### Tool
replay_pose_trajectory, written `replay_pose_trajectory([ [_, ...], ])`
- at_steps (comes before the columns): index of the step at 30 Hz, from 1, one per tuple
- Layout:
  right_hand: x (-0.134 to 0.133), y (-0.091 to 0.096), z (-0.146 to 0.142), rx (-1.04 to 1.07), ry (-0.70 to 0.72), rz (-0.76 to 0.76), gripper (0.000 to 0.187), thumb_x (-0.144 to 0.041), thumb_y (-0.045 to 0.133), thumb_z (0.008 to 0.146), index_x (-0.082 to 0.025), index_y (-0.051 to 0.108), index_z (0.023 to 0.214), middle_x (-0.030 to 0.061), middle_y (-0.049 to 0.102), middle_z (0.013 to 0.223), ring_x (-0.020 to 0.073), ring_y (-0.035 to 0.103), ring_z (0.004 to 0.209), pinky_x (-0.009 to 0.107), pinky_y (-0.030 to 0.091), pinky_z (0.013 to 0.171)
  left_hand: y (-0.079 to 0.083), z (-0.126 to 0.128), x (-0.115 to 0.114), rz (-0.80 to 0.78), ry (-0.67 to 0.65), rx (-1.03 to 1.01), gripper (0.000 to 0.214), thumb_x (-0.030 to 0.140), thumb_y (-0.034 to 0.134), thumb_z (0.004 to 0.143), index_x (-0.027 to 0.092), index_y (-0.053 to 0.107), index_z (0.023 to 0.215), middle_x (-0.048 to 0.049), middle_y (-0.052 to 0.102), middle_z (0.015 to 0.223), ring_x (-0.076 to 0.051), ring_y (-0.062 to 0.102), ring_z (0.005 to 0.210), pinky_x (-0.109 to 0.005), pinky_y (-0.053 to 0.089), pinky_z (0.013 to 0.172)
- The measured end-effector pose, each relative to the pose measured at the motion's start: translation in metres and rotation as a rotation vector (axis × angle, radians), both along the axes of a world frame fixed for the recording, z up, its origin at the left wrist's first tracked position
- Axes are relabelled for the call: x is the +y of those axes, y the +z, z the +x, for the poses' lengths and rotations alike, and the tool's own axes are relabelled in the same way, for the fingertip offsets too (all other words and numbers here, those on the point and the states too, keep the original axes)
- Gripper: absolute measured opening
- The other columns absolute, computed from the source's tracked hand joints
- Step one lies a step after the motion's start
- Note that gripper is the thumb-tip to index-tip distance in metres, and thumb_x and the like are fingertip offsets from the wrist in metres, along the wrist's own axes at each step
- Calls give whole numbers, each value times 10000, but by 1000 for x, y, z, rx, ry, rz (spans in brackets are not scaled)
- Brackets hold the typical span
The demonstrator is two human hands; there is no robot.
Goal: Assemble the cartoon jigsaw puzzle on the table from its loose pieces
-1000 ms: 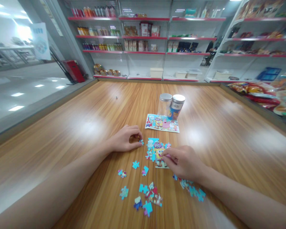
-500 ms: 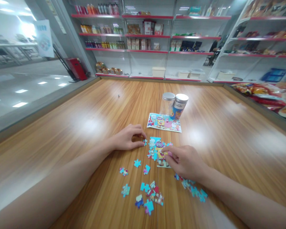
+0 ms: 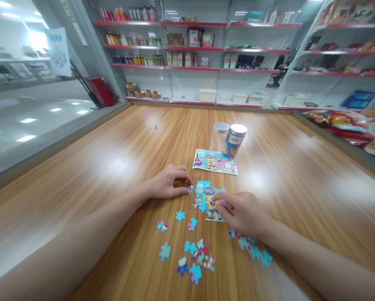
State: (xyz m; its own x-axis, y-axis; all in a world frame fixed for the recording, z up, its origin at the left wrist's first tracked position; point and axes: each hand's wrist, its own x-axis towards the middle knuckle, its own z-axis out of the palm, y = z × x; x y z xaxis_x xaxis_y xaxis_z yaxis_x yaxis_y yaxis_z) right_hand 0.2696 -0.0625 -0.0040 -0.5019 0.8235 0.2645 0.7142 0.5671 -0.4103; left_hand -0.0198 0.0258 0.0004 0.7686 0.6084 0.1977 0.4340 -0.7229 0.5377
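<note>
The wooden table (image 3: 269,138) fills the lower frame, a flat base. Right of centre, the right hand (image 3: 248,211) has thumb and index finger close together; whether they grip anything I cannot tell. Left of centre, the left hand (image 3: 166,182) shows a narrow fingertip gap. A printed sheet (image 3: 215,162) lies face up at centre, probably for comparison. The partly joined puzzle (image 3: 201,191) sits mid-frame under the right fingertips, perhaps steadied. 1 small piece (image 3: 191,189) is at the left fingertips, grip unclear.

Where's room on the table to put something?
Bare table shows right of the picture sheet, toward the colourful packets, and left of the left forearm. It's crowded around the right hand: joined puzzle pieces beside it, loose pieces nearer you.
</note>
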Motion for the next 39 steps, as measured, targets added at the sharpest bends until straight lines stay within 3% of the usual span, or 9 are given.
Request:
replay_pose_trajectory([
  [39, 1, 2, -1, -16, 4, 6, 194, -279, 559, 940, -242, 722, 1038, -39, 608, 562, 123, 575, 501, 230, 331, 555, -5, 7, -5, 52, 42, 18, 250, 423, 676, 922, 207, 698, 1045, -47, 670, 991, -177, 625, 894, -308, 416, 859],
])
